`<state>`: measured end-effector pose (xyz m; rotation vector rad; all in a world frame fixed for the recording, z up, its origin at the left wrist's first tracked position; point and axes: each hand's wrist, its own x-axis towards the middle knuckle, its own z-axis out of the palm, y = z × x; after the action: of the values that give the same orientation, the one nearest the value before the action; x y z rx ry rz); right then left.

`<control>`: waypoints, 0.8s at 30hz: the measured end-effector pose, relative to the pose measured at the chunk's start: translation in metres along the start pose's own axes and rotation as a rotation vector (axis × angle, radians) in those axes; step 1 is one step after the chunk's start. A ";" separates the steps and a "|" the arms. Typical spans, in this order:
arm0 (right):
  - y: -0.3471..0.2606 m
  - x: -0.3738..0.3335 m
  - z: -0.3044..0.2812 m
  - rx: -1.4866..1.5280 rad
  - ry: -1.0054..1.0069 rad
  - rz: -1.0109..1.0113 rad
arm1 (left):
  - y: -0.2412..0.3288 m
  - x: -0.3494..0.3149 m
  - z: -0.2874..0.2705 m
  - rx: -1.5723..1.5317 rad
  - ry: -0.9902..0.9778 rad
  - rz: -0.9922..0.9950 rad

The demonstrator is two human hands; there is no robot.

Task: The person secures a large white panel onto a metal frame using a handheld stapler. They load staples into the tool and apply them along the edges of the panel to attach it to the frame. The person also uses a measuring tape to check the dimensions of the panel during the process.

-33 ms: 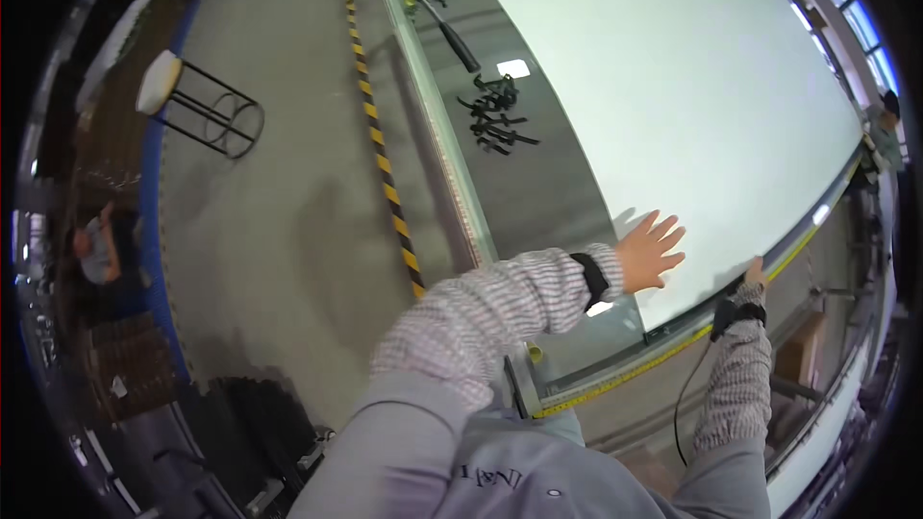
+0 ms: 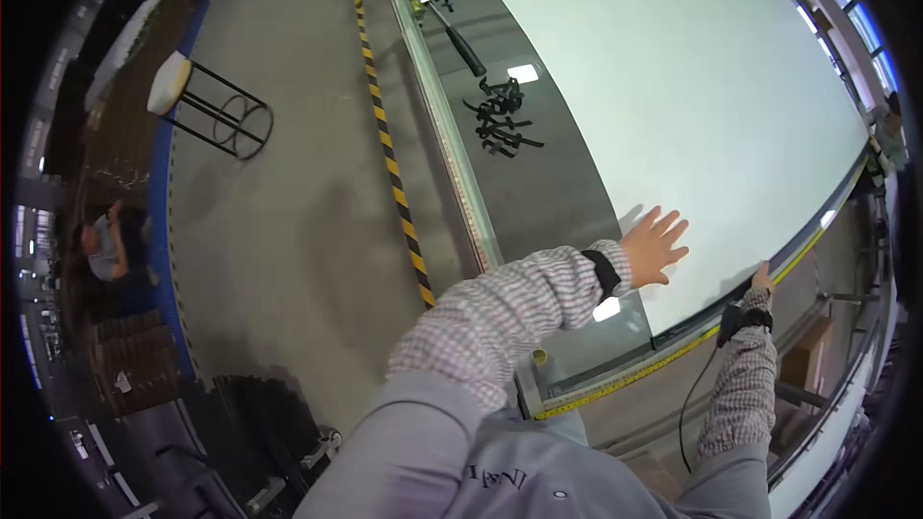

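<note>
My left hand (image 2: 656,248) lies palm down on the large white panel (image 2: 702,125), its fingers spread. At the panel's near edge, my right hand (image 2: 762,279) is closed at the dark edge strip (image 2: 707,312). Its thumb or a finger shows on top; the remaining fingers are mostly hidden. A black band is around my left wrist. A small black device (image 2: 735,322) sits by the right wrist, with a thin dark cable hanging below. The panel rests on a grey glossy tabletop (image 2: 567,202) with a yellow measuring tape (image 2: 625,386) along its near side.
A black-handled hammer (image 2: 464,48) and several small black parts (image 2: 500,125) lie left of the panel. Black-yellow tape (image 2: 389,154) marks the floor. A stool (image 2: 216,111) stands farther left. One person (image 2: 106,240) is at the far left, another (image 2: 889,130) at the far right.
The whole view has shifted slightly. Both hands stay at nearly the same places on the panel and its edge.
</note>
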<state>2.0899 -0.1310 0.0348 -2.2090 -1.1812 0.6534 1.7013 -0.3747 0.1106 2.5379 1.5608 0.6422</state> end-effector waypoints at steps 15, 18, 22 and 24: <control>-0.026 -0.036 0.023 0.205 -0.125 0.116 | -0.012 -0.007 0.016 0.112 -0.188 -0.003; 0.009 -0.024 -0.018 0.129 0.002 0.156 | -0.005 0.003 0.029 0.071 -0.168 0.131; -0.032 -0.074 -0.004 -0.198 0.057 0.057 | -0.018 0.005 0.024 0.056 -0.230 0.176; -0.051 -0.094 0.001 -0.182 0.042 0.113 | -0.028 0.007 0.029 0.027 -0.114 0.204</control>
<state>2.0122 -0.1876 0.0829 -2.4434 -1.1408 0.5600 1.6924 -0.3517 0.0777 2.7244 1.2952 0.4872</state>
